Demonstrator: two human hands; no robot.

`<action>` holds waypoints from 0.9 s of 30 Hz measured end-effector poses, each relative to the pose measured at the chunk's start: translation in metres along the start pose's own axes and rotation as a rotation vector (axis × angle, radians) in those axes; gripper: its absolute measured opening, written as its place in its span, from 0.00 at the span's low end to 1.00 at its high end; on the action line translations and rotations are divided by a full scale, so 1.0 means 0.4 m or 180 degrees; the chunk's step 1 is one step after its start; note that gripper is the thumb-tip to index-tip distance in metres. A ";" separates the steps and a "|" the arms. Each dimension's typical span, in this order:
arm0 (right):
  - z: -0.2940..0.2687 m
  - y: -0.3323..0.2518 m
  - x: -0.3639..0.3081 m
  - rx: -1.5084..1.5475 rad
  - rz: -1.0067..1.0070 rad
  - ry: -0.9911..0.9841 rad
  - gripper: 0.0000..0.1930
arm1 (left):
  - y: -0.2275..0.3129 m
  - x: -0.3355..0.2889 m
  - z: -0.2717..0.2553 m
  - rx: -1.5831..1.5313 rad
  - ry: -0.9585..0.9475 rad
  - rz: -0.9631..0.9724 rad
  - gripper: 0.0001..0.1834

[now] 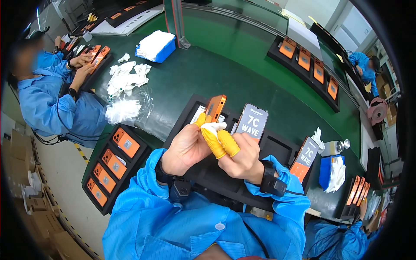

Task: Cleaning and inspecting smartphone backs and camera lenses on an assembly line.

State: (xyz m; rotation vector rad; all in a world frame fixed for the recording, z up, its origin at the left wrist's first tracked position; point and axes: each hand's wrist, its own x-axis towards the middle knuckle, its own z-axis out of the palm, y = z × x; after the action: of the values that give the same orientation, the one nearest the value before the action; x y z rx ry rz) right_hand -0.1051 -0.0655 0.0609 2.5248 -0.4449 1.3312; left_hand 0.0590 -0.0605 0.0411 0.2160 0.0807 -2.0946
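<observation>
My left hand (185,148), a yellow finger cot on at least one finger, grips an orange phone (216,107) tilted on edge. Pinched in the yellow-cotted fingers of my right hand (242,158) is a small white cloth (213,127), held against the phone's lower end. Both hands are above a black foam tray (277,147). Two more phones with grey printed film on their fronts, a middle phone (252,120) and a right-hand phone (304,158), rest in or on the tray. My fingers hide the lower part of the held phone.
At left, a black tray (105,207) carries several orange phones. A blue box of cloths (154,47), crumpled cloths (126,78) and clear film (124,110) lie ahead. Right: a bottle (333,147), another blue box (325,171). Co-workers sit left (56,104) and lower right (333,240).
</observation>
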 end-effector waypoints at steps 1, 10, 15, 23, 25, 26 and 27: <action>0.001 0.002 0.000 0.0031 0.0010 0.0014 0.25 | 0.001 0.003 -0.006 -0.0172 -0.0049 -0.0052 0.15; 0.003 0.054 0.004 -0.0397 0.0232 0.0274 0.29 | -0.012 0.014 -0.009 0.0397 0.0855 0.0142 0.15; -0.011 0.115 0.011 -0.0632 0.0798 0.0358 0.28 | -0.017 -0.004 0.008 0.0234 0.0490 -0.0136 0.13; -0.012 0.105 0.009 -0.0503 0.0795 0.0567 0.31 | -0.013 0.007 0.027 0.0534 0.0886 0.0075 0.11; -0.011 0.099 0.006 -0.0498 0.0788 0.0451 0.29 | -0.013 0.005 0.029 0.0526 0.0933 0.0062 0.11; -0.011 0.095 0.009 -0.0497 0.0787 0.0450 0.29 | -0.013 0.005 0.030 0.0514 0.0897 0.0057 0.11; -0.011 0.088 0.016 -0.0451 0.0730 0.0434 0.29 | -0.013 0.006 0.031 0.0504 0.0862 0.0048 0.11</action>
State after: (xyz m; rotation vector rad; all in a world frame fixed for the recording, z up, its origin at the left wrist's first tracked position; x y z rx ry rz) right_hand -0.1182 -0.0971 0.0715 2.3056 -0.7894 1.4828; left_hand 0.0517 -0.0616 0.0527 0.5937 0.0749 -2.0472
